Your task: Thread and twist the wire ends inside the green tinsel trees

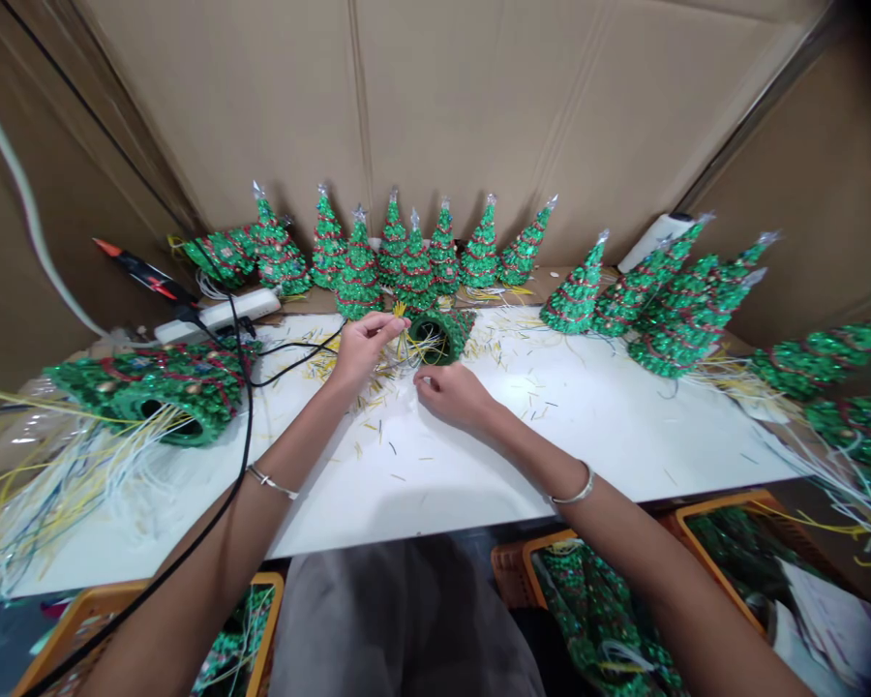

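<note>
A small green Christmas tree lies on its side on the white tabletop, its hollow round base turned toward me. Thin white and yellow wires come out of that opening. My left hand, just left of the base, pinches a bundle of yellow wire ends between thumb and fingertips. Curled closed, my right hand rests on the table at the near edge of the base. Whatever its fingers hold, if anything, is hidden. Short yellow and dark wire clippings lie scattered around both hands.
Several finished-looking trees stand along the cardboard wall. At left lie a larger tree with long wires, a power strip and a soldering-iron-like tool. A black cable crosses my left arm. Orange baskets sit below the table.
</note>
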